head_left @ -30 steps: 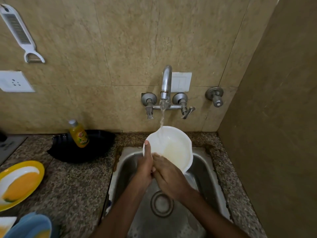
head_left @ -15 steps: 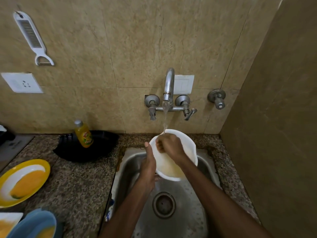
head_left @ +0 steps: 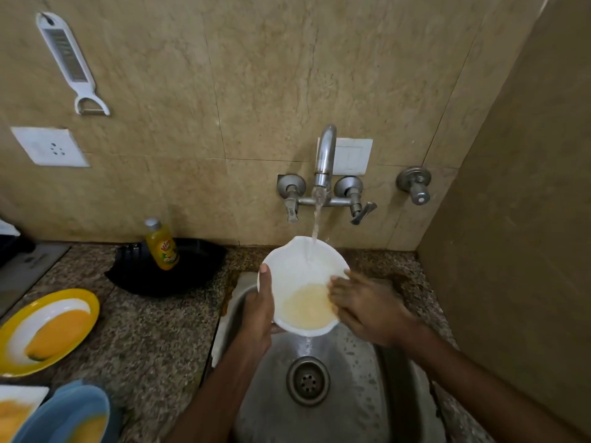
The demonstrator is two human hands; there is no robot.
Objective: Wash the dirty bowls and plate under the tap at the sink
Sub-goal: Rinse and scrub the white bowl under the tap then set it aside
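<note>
Head view: we rinse a white bowl under the running tap, above the sink.
The left hand grips the bowl's left rim, thumb over the edge, and holds it tilted so that cloudy yellowish water pools low and spills toward the drain. The right hand lies with its fingers fairly straight against the right inner wall, clasping nothing. To do this step well, we should turn the bowl so the stream reaches every side, rub the pooled residue loose, and tip it out fully. A yellow plate and a blue bowl, both smeared orange, wait on the counter at left.
</note>
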